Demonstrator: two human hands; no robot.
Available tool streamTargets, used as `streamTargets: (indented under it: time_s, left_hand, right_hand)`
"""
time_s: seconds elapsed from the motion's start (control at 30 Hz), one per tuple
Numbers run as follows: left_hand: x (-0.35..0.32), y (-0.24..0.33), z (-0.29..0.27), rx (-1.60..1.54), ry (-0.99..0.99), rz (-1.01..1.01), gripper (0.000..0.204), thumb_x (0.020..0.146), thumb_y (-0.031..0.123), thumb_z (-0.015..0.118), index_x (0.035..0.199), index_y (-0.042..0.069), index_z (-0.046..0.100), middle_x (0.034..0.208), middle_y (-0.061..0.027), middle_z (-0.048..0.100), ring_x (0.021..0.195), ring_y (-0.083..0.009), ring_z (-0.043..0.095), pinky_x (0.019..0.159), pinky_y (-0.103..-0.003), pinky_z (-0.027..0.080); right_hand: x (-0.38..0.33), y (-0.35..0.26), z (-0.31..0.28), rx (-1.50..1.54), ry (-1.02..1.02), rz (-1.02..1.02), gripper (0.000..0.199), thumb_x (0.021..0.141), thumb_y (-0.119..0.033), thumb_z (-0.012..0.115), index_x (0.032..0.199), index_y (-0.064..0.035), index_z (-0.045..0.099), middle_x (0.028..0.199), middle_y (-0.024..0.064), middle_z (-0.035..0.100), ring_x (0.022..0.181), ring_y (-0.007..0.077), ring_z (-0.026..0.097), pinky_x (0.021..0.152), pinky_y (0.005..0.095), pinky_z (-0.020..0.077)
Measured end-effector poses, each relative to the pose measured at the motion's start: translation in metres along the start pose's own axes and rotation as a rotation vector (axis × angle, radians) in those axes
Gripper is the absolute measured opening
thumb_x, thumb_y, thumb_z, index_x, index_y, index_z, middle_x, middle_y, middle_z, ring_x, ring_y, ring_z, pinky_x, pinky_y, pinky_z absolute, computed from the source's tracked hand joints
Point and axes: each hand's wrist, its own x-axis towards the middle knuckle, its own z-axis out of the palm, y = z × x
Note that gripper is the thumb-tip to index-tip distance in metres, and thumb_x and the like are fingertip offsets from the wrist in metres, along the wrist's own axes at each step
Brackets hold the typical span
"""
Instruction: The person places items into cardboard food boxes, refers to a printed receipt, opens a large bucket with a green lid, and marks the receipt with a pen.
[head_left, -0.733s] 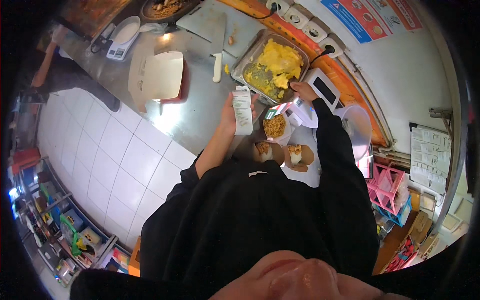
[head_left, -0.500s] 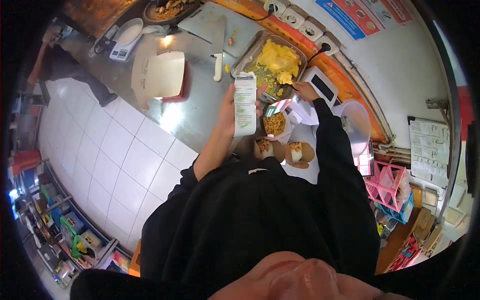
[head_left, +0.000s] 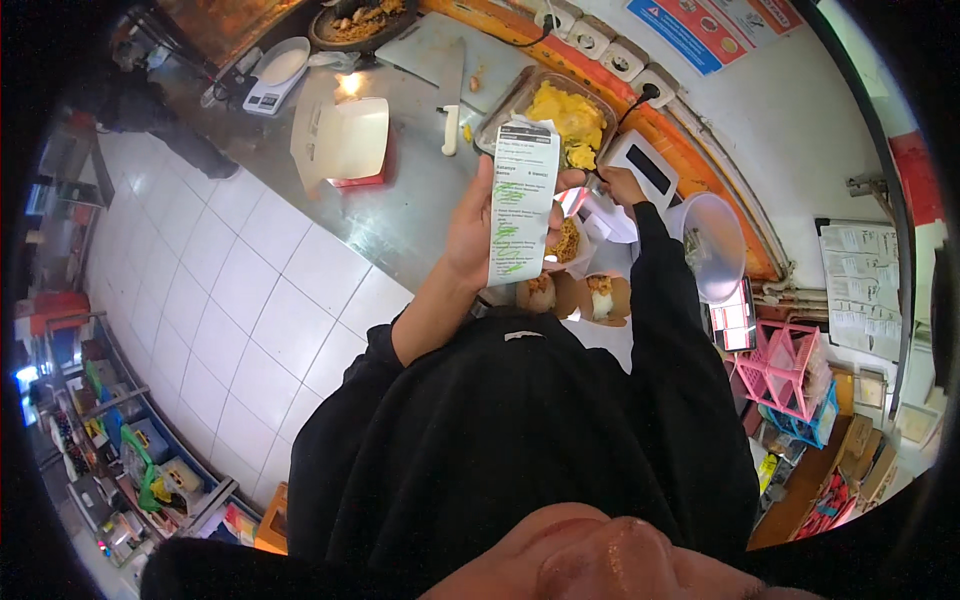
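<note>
My left hand (head_left: 468, 235) holds up a long paper receipt (head_left: 522, 205) with green marker strokes, its fingers closed behind it and along its edges. At the clear tray of scrambled egg (head_left: 568, 115), my right hand (head_left: 622, 187) grips what looks like a spoon, mostly hidden, with a yellow clump (head_left: 581, 156) at its end. Below the receipt are two small brown paper boxes holding white rice with a brown topping, a left rice box (head_left: 538, 293) and a right rice box (head_left: 604, 298). A box of noodles (head_left: 566, 240) is partly covered by the receipt.
An open red-and-white paper box (head_left: 356, 142) stands left on the steel counter, near a white-handled knife (head_left: 452, 125) and cutting board (head_left: 420, 48). A scale (head_left: 270, 88) and a dark-clothed person (head_left: 165, 120) are farther left. Right are a white device (head_left: 645, 162), clear tub (head_left: 708, 245) and pink basket (head_left: 780, 370).
The receipt has come closer and slightly right, turning its printed face more toward me and covering more of the noodles. My right hand stays at the egg tray, the yellow clump still at its spoon.
</note>
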Motion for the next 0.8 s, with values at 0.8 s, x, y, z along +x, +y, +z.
streamTargets:
  time_s: [0.8]
  left_hand:
    - [0.005,-0.062,0.031,-0.006,-0.082,-0.303,0.069,0.093,0.057,0.021,0.143,0.009,0.020,0.130,-0.0201,0.044,0.078,-0.0197,0.048,0.063,-0.033,0.043]
  right_hand:
    - [-0.239,0.167,-0.106,0.194,0.405,0.371,0.037,0.088,-0.035,0.053,0.113,-0.0084,0.060,0.074,0.0030,0.058,0.057,0.0096,0.051,0.043,0.0256,0.0339]
